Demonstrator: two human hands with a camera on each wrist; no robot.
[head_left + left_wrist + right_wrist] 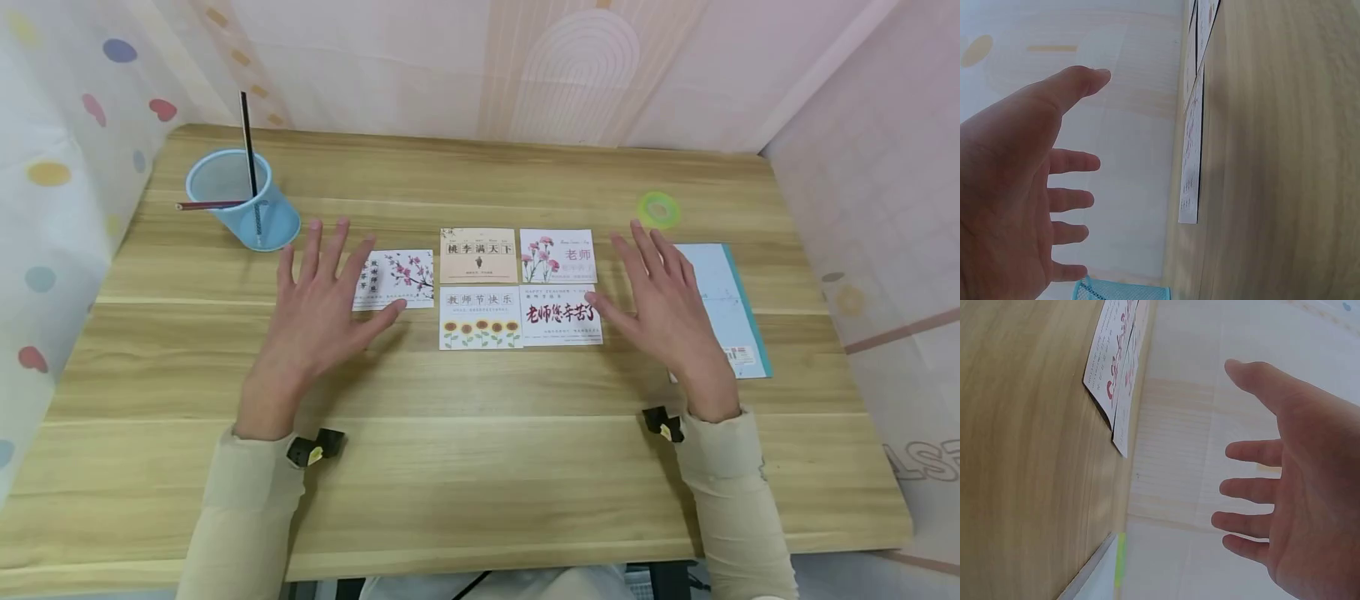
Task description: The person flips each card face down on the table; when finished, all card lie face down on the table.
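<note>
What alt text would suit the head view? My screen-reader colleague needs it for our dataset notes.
Two open hands, left hand and right hand, hover palm-down over a wooden table, flanking five greeting cards. A blue mesh pen cup stands far left; a pale blue booklet lies partly under the right hand.

I am looking at what seems to be a small craft or study corner, set up like a booth. A pale wooden desk (465,433) sits boxed in by soft fabric-like walls (570,67) in pink and cream, with coloured dots on the left side (52,167). On the desk I see a blue mesh pen cup (240,200) with pencils, printed greeting cards (517,287), a roll of green tape (659,208) and a light blue booklet (731,308).
</note>
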